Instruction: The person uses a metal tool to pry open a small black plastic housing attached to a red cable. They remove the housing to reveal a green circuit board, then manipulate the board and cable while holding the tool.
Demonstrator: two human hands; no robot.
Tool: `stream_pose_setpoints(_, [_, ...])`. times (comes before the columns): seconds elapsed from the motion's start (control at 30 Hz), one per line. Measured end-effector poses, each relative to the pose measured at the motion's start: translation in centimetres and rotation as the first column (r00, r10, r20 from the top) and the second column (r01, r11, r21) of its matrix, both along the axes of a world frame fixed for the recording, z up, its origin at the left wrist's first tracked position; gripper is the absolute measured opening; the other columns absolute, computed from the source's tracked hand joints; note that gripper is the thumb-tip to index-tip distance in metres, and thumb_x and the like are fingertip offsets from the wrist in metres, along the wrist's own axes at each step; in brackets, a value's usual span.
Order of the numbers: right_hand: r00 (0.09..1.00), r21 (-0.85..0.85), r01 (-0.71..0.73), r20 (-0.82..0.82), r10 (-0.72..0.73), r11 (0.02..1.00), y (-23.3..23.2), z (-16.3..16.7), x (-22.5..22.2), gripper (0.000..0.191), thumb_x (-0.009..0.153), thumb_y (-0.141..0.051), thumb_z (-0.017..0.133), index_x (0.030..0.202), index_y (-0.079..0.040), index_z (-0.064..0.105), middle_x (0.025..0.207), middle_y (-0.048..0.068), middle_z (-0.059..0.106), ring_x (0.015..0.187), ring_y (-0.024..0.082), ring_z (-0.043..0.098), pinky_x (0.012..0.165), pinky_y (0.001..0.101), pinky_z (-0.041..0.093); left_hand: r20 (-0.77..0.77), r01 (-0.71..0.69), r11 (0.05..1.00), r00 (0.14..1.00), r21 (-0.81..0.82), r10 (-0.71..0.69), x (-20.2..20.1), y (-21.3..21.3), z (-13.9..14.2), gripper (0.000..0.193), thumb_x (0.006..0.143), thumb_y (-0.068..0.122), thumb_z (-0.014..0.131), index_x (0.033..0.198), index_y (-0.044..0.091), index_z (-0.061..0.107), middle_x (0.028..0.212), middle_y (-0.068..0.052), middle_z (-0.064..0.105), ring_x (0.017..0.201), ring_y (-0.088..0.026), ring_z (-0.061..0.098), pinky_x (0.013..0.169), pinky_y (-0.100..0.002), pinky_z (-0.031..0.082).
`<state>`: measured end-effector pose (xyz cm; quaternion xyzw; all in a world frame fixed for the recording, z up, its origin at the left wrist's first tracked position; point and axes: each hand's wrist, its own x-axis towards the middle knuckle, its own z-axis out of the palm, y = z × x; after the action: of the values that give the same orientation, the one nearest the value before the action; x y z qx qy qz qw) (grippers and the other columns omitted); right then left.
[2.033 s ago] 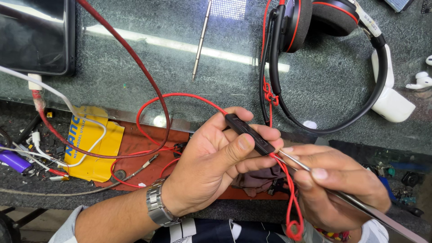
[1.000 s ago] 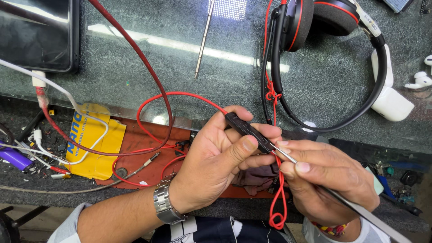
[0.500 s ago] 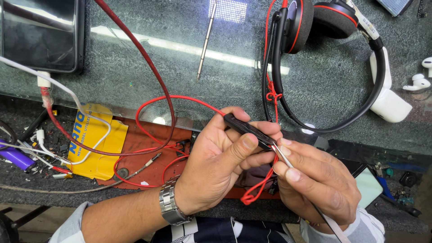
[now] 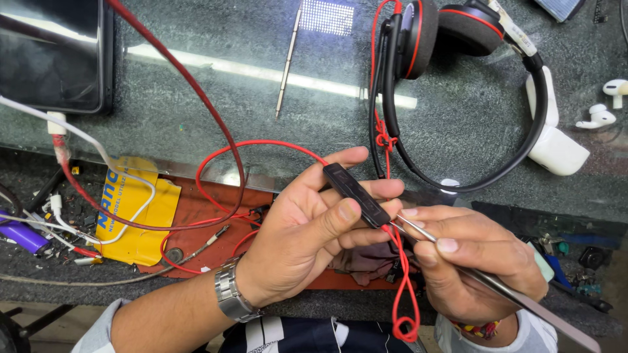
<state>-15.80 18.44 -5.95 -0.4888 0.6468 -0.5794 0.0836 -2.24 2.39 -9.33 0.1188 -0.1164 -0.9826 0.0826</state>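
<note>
My left hand [image 4: 307, 232] grips a slim black inline remote [image 4: 356, 195] between thumb and fingers, held up over the bench edge. A thin red cable [image 4: 261, 147] runs from the remote's far end across the glass, and a red loop [image 4: 404, 287] hangs below it. My right hand [image 4: 474, 261] pinches metal tweezers [image 4: 458, 261] like a pen, their tip touching the remote's near end. The cable leads up to black and red headphones [image 4: 458, 39] lying on the glass at the back right.
A thin metal screwdriver [image 4: 288, 62] lies on the glass top [image 4: 196, 98]. A dark tablet [image 4: 52, 55] sits at the back left. A white earbud case [image 4: 556, 140] and two loose earbuds [image 4: 605, 108] lie at the right. A yellow packet [image 4: 131, 209], wires and a purple lighter [image 4: 23, 235] crowd the lower shelf.
My right hand has shifted a little along the remote's end with the tweezers, and the hanging red loop has swung and changed shape. My left hand keeps its grip.
</note>
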Motion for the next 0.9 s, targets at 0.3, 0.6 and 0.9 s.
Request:
stream_pose_setpoints(0.3, [0.998,0.084,-0.033,-0.047,0.037,0.996,0.1,0.9,-0.3,0.024,0.094,0.002,0.071,0.108,-0.004,0.053,0.102,0.021,0.071,0.105,0.033,0.076,0.093,0.0427,0.067,0.006,0.017,1.000,1.000,0.015,-0.017,-0.3,0.1,0.0,0.057,0.107,0.008,0.058,0.157,0.006,0.033,0.146,-0.025,0.056,0.127,-0.027,0.064,0.105,-0.043,0.057])
stream_pose_setpoints(0.6, [0.977,0.104,0.005,-0.213,0.018,0.995,-0.8,1.0,0.2,0.028,0.091,-0.001,0.074,0.109,-0.006,0.054,0.098,0.018,0.072,0.098,0.034,0.077,0.086,0.0418,0.067,0.035,-0.020,1.000,0.999,-0.017,0.021,-0.4,0.5,-0.5,0.054,0.106,0.008,0.059,0.154,0.005,0.035,0.141,-0.026,0.059,0.126,-0.028,0.065,0.103,-0.042,0.057])
stream_pose_setpoints(0.9, [0.961,0.175,0.031,-0.277,0.019,0.984,-1.7,2.2,0.8,0.024,0.091,-0.003,0.076,0.107,-0.006,0.059,0.099,0.017,0.074,0.100,0.031,0.078,0.087,0.0408,0.066,0.042,-0.063,0.998,0.997,-0.030,0.064,-0.1,0.9,-0.5,0.050,0.106,0.007,0.059,0.150,0.005,0.035,0.139,-0.026,0.061,0.125,-0.027,0.065,0.105,-0.042,0.057])
